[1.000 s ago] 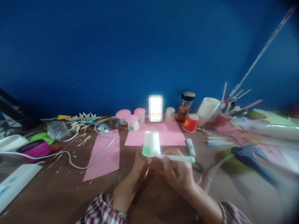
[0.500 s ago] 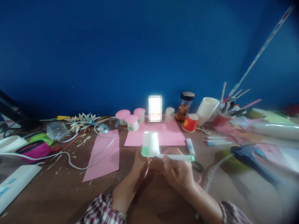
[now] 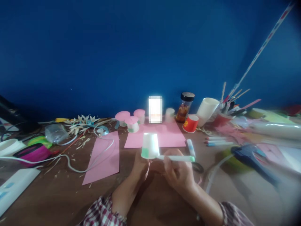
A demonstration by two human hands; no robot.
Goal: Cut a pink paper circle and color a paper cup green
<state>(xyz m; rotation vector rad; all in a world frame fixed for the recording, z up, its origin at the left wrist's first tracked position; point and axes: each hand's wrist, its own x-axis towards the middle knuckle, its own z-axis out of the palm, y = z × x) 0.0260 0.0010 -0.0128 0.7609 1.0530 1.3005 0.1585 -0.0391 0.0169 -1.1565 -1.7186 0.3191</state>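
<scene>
My left hand (image 3: 141,168) holds a white paper cup (image 3: 150,142) upside down from below, its fingers partly hidden behind and under the rim. A green patch colours the cup's lower left side. My right hand (image 3: 180,169) is closed around a white marker with a green end (image 3: 178,158), whose other tip meets the cup's lower right edge. The marker's cap (image 3: 191,147), or another pen-like piece, lies just beyond the right hand. Behind the cup lies a pink paper sheet (image 3: 131,141). Several small cups with pink paper tops (image 3: 131,120) stand back left.
A cut pink sheet (image 3: 103,160) lies left under a white cable (image 3: 70,163). At the back right stand a lidded jar (image 3: 184,108), a red cup (image 3: 191,123) and a tall white cup (image 3: 208,108). A blue glue gun (image 3: 254,163) rests right. A power strip (image 3: 16,188) lies left.
The whole scene has shifted very slightly leftward with the head. Both hands keep their hold on the cup and the marker, with almost no visible movement.
</scene>
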